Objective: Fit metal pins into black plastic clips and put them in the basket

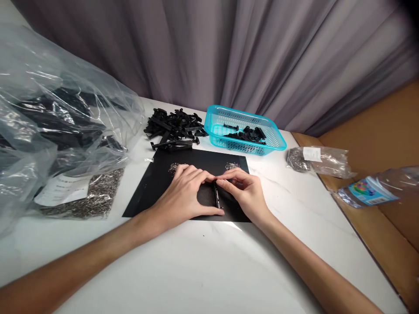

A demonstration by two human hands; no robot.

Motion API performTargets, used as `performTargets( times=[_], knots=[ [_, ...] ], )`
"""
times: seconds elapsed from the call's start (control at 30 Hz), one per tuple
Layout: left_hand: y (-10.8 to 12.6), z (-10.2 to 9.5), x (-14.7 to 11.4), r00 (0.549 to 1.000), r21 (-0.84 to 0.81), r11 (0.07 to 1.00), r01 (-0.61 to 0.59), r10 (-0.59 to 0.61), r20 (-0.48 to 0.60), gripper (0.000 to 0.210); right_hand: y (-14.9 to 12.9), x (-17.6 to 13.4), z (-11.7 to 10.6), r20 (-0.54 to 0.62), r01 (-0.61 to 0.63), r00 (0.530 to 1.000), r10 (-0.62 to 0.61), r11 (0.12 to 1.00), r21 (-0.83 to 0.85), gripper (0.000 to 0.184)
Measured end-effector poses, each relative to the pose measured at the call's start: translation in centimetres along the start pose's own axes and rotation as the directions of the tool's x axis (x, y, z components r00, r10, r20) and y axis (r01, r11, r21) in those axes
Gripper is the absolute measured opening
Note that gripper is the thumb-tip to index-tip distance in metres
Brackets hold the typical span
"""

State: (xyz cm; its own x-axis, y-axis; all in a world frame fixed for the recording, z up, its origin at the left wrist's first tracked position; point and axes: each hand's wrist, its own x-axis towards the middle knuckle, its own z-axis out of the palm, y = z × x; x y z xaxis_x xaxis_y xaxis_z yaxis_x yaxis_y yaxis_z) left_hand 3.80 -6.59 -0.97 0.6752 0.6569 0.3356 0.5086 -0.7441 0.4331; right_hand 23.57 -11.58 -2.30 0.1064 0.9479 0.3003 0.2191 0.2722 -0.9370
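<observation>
A slim black plastic part [217,196] lies lengthwise over the black mat [144,192], between my two hands. My left hand [183,187] grips it end to end, thumb at the near end and fingertips at the far end. At that far end, my right hand [244,187] has its thumb and forefinger pinched together; whatever sits between them is too small to make out. Two little heaps of metal pieces rest on the mat: one heap [173,167] behind my left hand, the other heap [232,166] behind my right.
Black plastic parts form a pile [173,126] behind the mat. Beside it, a blue basket [212,114] holds similar parts. Clear bags [75,126] and a bag of metal pieces [101,192] occupy the left. At right are a smaller bag [299,159] and a plastic bottle [369,191].
</observation>
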Motion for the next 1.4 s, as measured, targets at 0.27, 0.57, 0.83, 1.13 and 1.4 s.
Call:
performTargets(
  times=[0.27,0.57,0.83,1.13,1.4],
  knots=[
    [0.2,-0.1,0.1,1.000,-0.025,0.999,0.028,-0.028,0.004,0.069,0.4,-0.1,0.0,0.019,0.055,0.998,-0.053,0.995,-0.085,0.005],
    [0.1,0.1,0.0,1.000,-0.005,1.000,0.010,-0.010,-0.012,0.069,-0.5,-0.3,-0.2,0.013,0.135,0.991,-0.136,0.960,-0.246,0.009],
    [0.1,0.4,0.0,0.999,0.002,1.000,-0.028,0.028,-0.030,0.064,-1.1,-1.2,0.3,0.068,0.301,0.941,-0.331,0.730,-0.614,0.013],
    [0.7,0.2,0.3,0.999,0.012,1.000,-0.029,0.029,-0.041,0.048,-1.7,-1.7,1.6,0.108,0.295,0.910,-0.400,0.444,-0.846,0.020],
    [0.6,0.2,0.3,0.998,0.019,1.000,-0.019,0.020,-0.060,0.053,-1.4,-1.5,1.2,0.048,0.266,0.919,-0.391,0.526,-0.808,0.015]
  ],
)
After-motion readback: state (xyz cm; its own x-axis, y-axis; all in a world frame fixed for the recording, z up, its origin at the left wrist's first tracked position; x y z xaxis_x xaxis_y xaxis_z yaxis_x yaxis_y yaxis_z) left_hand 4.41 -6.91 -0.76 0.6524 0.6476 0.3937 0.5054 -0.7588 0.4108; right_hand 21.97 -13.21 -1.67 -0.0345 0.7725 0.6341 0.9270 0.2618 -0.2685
